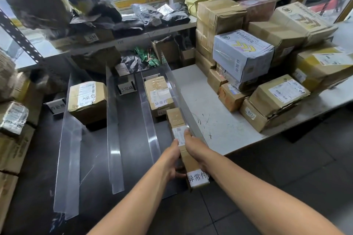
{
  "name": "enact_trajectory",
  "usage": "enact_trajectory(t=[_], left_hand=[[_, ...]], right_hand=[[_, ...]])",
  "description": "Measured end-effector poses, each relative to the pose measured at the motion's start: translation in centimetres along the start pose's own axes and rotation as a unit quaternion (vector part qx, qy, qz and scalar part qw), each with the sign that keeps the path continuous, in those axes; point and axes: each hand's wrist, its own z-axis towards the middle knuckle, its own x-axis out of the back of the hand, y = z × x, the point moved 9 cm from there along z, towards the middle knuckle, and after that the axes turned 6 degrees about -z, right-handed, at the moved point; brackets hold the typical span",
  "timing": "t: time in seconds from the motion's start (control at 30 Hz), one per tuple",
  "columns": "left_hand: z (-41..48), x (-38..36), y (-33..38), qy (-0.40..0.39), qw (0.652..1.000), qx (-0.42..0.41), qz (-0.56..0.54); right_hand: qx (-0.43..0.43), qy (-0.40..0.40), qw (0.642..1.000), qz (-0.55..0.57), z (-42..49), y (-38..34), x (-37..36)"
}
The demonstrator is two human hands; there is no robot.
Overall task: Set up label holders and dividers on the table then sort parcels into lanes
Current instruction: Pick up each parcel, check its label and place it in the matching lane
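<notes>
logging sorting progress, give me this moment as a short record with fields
hands: left hand, right hand both grip the long parcel
location: rightmost lane, taped box beyond it
dividers: four clear dividers on the dark table
between two leftmost dividers: one labelled box
label holders: at least two, far end
waiting: parcel stack on white table

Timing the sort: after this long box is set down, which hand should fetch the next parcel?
Probably the right hand: it grips the long box on the side nearest the stacked parcels; the left hand is farther.
</notes>
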Motion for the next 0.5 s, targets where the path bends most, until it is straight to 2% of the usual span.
enact_trajectory(t=[0.17,0.4,0.5], left_hand=[[1.1,-0.1,-0.9,-0.017,1.000,0.017,0.010],[1.8,-0.3,-1.4,-0.028,0.999,0.014,-0.012],[2.0,-0.7,-1.3,-0.035,0.999,0.009,-0.032]], right_hand=[[-0.024,0.017,0.999,0.013,0.6,0.9,-0.5],[-0.013,0.023,0.999,0.037,-0.1,0.2,-1.4],[0.000,0.041,0.999,0.010,0.1,0.3,-1.6]])
